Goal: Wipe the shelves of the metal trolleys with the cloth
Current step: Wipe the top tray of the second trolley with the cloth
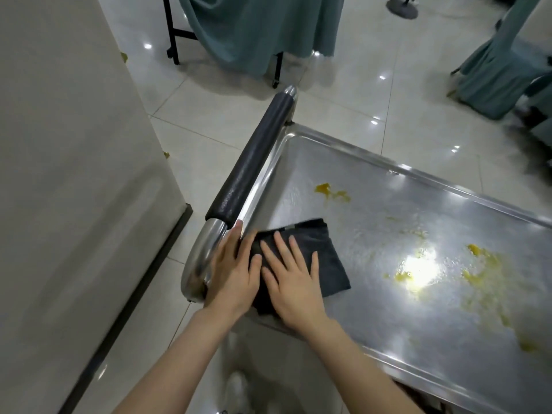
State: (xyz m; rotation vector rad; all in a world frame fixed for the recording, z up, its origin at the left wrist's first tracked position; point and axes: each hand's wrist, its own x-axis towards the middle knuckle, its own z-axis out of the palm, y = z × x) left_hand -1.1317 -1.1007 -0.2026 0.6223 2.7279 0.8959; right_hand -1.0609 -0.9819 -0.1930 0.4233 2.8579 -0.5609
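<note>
A folded dark grey cloth (321, 249) lies on the top shelf of a metal trolley (373, 174), in the near left corner by the handle. My right hand (291, 279) presses flat on the cloth with its fingers spread and straight. My left hand (233, 270) lies flat beside it, fingers straight, over the cloth's left edge and the shelf rim, its fingertips by the chrome end of the handle. Yellow smears (331, 192) and more yellow residue (484, 273) mark the shelf to the right of the cloth.
The trolley's handle (254, 162) has a black padded grip and runs along the shelf's left end. A beige wall (68, 174) stands close on the left. Teal-draped furniture (257, 28) and a teal chair cover (501, 70) stand on the tiled floor beyond.
</note>
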